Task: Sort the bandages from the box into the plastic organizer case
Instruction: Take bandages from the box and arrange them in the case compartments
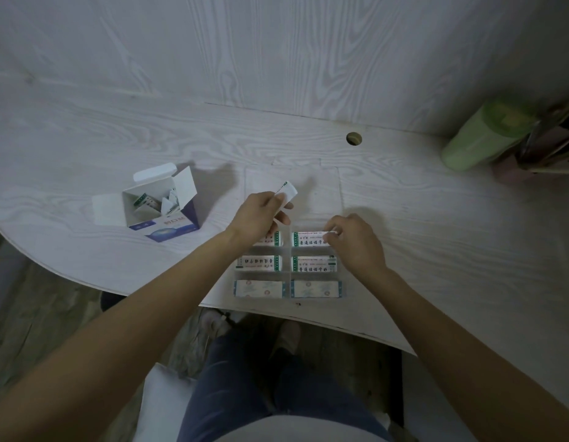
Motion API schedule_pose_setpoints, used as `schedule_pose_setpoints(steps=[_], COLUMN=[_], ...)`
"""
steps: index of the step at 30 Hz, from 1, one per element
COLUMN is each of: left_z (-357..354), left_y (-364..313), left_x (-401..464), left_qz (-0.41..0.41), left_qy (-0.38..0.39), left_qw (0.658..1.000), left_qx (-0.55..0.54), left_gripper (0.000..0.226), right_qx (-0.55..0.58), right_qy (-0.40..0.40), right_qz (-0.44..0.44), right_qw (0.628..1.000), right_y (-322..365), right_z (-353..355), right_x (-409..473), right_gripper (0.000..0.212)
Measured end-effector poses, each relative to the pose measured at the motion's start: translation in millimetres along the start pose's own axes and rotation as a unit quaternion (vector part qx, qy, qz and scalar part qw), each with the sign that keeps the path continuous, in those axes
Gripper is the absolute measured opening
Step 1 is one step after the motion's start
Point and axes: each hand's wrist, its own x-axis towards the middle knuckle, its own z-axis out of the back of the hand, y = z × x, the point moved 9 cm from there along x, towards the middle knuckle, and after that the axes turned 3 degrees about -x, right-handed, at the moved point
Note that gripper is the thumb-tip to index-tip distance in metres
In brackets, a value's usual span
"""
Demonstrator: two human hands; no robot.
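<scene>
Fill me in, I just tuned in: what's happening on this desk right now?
A person is sorting bandages from the open box into a clear organizer case. The left hand holds a few bandages above the case. The right hand is pinching a bandage at the far right compartment. Six compartments already show bandages, and more remain in the box.

A pale wood-grain table carries everything. On it sit an opened bandage box, a clear organizer case and a green cylinder.
</scene>
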Motion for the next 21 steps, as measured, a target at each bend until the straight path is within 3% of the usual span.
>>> schedule_pose_setpoints(steps=[6, 8, 11, 16, 21], left_z=[-6.1, -6.4, -8.4, -19.1, -15.6], left_y=[-2.2, -6.3, -17.1, -26.9, -25.7], left_x=[-2.9, -4.7, -6.4, -10.2, -12.4], left_qz=[0.001, -0.017, -0.053, -0.078, -0.099], left_qy=[0.038, 0.039, 0.052, 0.102, 0.096], left_qw=[0.999, 0.999, 0.997, 0.992, 0.990], left_qx=[-0.026, -0.025, -0.021, 0.011, 0.042], left_gripper=[0.031, 0.025, 0.014, 0.017, 0.017], right_qx=[-0.082, 0.049, 0.322, 0.484, 0.577], right_qy=[-0.002, -0.019, -0.002, 0.025, 0.047], right_qz=[0.036, 0.034, 0.007, -0.030, -0.077], right_qw=[0.996, 0.998, 0.947, 0.874, 0.812], right_y=[14.6, 22.2, 32.6, 35.4, 25.6], right_z=[3.1, 11.2, 21.1, 25.4, 19.7], right_x=[-1.9, -1.3, -0.1, -0.4, -6.7], right_gripper=[0.020, 0.026, 0.021, 0.009, 0.009])
